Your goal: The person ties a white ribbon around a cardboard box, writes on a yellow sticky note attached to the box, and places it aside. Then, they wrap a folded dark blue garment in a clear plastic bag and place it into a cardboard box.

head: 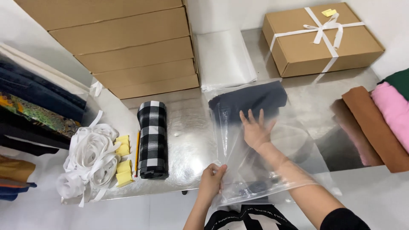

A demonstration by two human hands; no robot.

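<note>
Pinching the near edge of the clear plastic bag (255,170) to keep its mouth open, the left hand (211,181) steadied it while the right hand (255,130), fingers spread, its grip released, reached inside toward the dark folded garment (249,101) farther along the desk (187,140).

I see my two bare hands: left hand (211,181) and right hand (254,130), forearms uncovered, no rings or watch. A black sleeve (343,219) covers my right upper arm; my black top (251,217) carries white lettering.
</note>
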